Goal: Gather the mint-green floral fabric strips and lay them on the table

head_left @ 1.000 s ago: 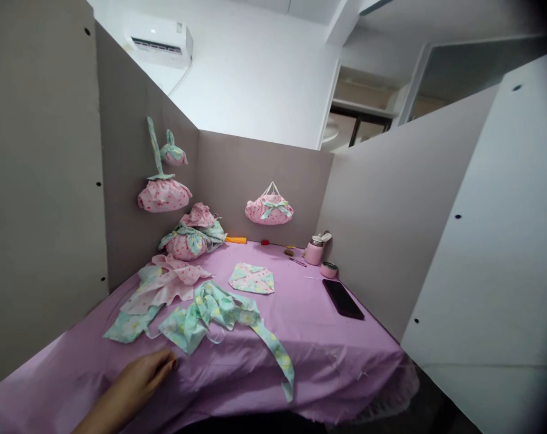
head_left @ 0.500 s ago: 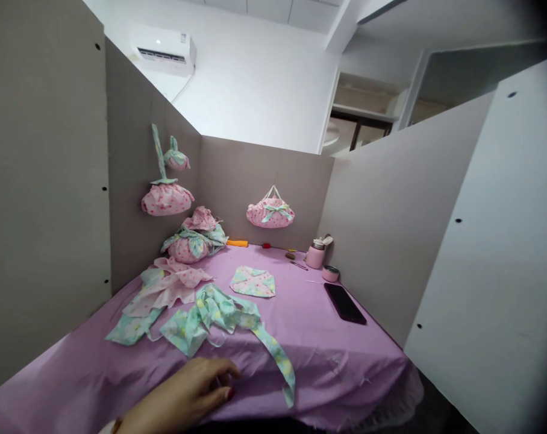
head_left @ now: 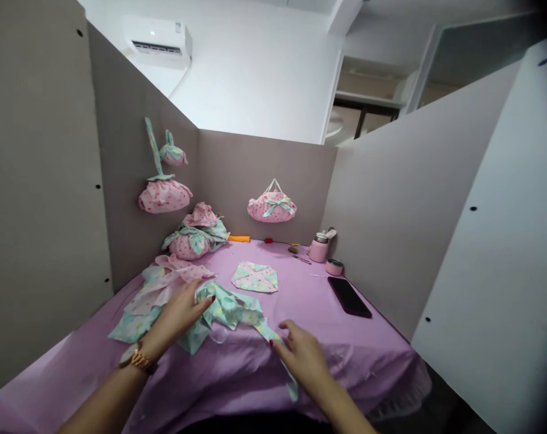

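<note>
The left hand (head_left: 179, 313) rests half-curled on the crumpled mint floral cloth (head_left: 223, 308), fingers loose; whether it grips is unclear. The right hand (head_left: 300, 354) lies on the cloth's long strap near the table's front edge, fingers bent. A pink ruffled piece (head_left: 165, 283) lies alongside; a flat phone (head_left: 349, 296) sits well apart on the purple tablecloth (head_left: 309, 301).

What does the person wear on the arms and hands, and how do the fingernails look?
Both forearms are bare, with no sleeves in view. The left hand has a gold-coloured metal watch at the wrist. The right hand shows no ring or band. Fingernails on both hands are painted dark red.
</note>
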`<state>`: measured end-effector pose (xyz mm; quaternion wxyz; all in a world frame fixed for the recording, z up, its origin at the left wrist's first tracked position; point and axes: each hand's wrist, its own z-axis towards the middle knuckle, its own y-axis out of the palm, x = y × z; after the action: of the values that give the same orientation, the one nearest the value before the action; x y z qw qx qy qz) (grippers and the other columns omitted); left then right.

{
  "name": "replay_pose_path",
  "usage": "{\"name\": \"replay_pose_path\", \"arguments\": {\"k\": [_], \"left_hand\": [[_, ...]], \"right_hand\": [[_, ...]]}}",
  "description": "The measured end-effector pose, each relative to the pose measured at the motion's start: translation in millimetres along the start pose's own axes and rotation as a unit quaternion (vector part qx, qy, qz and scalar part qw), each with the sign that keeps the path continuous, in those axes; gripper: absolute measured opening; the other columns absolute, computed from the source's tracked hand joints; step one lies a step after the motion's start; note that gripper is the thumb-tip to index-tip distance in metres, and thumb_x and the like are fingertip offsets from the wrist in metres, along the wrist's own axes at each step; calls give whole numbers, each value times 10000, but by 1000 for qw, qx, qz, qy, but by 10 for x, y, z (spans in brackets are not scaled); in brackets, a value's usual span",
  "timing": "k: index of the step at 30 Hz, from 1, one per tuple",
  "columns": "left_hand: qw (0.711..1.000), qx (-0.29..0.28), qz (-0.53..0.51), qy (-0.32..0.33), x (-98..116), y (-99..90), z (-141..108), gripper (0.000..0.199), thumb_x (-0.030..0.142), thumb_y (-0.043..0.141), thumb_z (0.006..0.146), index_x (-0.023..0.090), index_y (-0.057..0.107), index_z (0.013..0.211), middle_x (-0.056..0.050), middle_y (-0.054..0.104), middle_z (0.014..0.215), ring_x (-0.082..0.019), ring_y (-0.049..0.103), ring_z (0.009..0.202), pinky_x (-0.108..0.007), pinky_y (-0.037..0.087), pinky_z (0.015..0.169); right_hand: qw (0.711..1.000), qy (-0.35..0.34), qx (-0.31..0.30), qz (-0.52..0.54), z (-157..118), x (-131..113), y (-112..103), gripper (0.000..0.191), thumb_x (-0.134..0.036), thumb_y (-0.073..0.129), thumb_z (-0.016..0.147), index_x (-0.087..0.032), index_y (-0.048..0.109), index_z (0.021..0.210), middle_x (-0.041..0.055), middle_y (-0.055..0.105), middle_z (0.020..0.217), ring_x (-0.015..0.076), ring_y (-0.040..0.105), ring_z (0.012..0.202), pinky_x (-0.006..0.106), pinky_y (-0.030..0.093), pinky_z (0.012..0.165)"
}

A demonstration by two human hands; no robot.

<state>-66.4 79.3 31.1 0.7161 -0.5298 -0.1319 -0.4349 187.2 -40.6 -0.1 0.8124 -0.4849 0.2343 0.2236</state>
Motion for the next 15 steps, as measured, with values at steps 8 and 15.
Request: {"name": "replay_pose_path", "arguments": {"k": [8, 15], "left_hand": [[988, 35, -135, -63, -147, 169, 87, 334, 309, 497, 721, 159, 560, 1012, -31, 653, 713, -235, 630, 668, -322, 465, 617], [934, 157, -271, -170, -415, -458, 202, 401, 273, 530, 688, 157, 504, 1071, 43, 551, 594, -131, 524, 440, -206, 389, 422]], "right_hand": [[1000, 11, 4, 20, -55, 143, 204, 142, -185, 457, 749, -192, 566, 659, 0, 559, 545, 162, 522, 522, 231, 313, 510], [985, 89, 125, 80, 2, 536, -201, 246, -404, 451, 762, -180, 532, 700, -21, 489, 492, 155, 455, 447, 230, 321, 440]]}}
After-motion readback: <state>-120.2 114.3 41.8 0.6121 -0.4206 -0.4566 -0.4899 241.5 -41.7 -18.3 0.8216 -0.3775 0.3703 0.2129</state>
